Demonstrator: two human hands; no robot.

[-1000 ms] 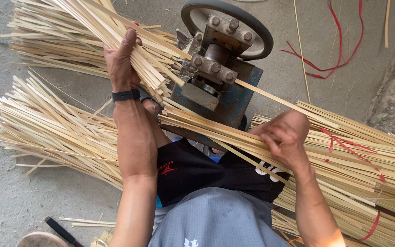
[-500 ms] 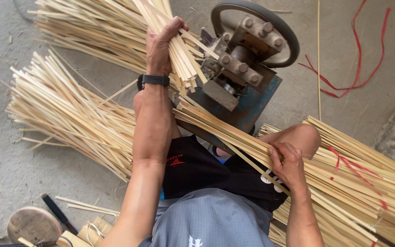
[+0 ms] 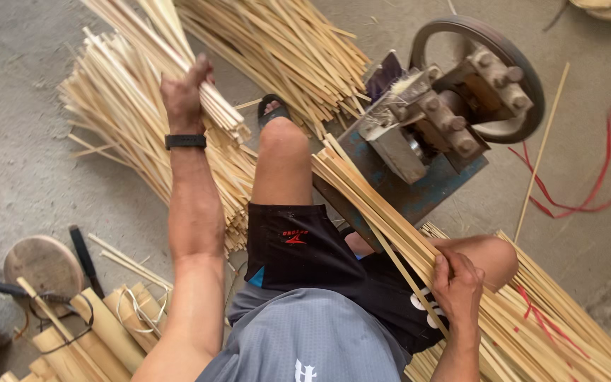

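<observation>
My left hand (image 3: pixel 184 95) grips a thick bundle of thin bamboo strips (image 3: pixel 151 42), held out to the left above a pile of the same strips (image 3: pixel 118 127) on the floor. A black band sits on that wrist. My right hand (image 3: pixel 455 281) is closed on another bundle of bamboo strips (image 3: pixel 369 201) that lies across my lap and points up toward a small machine (image 3: pixel 441 113) with a round flywheel (image 3: pixel 493 42) on a blue base. My bare knee is between the two bundles.
More strip piles lie at the top centre (image 3: pixel 284 49) and lower right (image 3: pixel 553 325), the latter with red cord (image 3: pixel 602 191) nearby. A round wooden stool (image 3: pixel 42 263), dark tools and thicker bamboo pieces (image 3: pixel 93 332) are at the lower left on the concrete floor.
My left hand has pulled its bundle away from the machine and swung it leftward over the floor pile. The view has shifted left; my right hand stays on the lap bundle.
</observation>
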